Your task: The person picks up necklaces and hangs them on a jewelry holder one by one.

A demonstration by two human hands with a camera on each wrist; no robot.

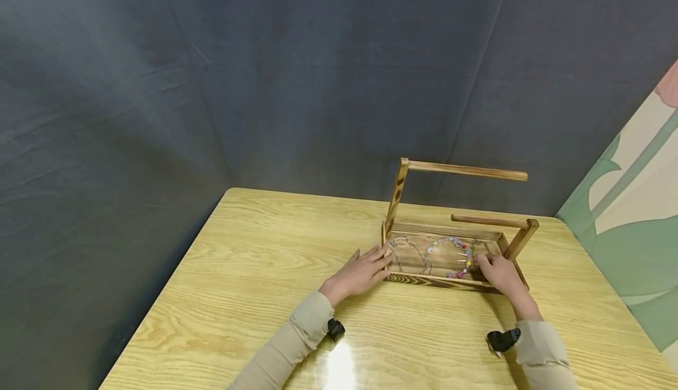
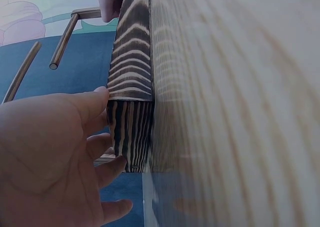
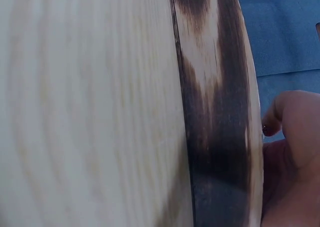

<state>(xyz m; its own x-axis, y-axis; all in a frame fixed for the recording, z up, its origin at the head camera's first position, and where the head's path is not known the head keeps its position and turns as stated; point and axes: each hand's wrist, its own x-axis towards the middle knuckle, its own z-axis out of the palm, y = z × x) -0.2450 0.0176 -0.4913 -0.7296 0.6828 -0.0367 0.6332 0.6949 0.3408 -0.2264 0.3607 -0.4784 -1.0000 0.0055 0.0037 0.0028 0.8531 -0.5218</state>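
A wooden tray (image 1: 439,282) with dark burnt grain holds several pieces of jewellery. My left hand (image 1: 362,269) rests against its left end, fingers spread; the thumb (image 2: 95,103) touches the front corner in the left wrist view. Inside the right end, my right hand (image 1: 499,272) has its fingers curled down at a thin chain (image 1: 473,247). In the right wrist view a small dark red bead (image 3: 268,131) shows at the fingertips, while the rest of the grip is hidden behind the tray's front wall. A colourful beaded bracelet (image 1: 468,255) lies left of that hand, and a silver chain (image 1: 418,251) lies further left.
Two wooden posts rise from the tray's ends, with an upper bar (image 1: 466,170) and a lower bar (image 1: 487,220) reaching inward above it. The tray stands on a light wooden table (image 1: 254,272). Behind hangs a dark blue curtain (image 1: 328,84); a painted panel (image 1: 630,237) stands at right.
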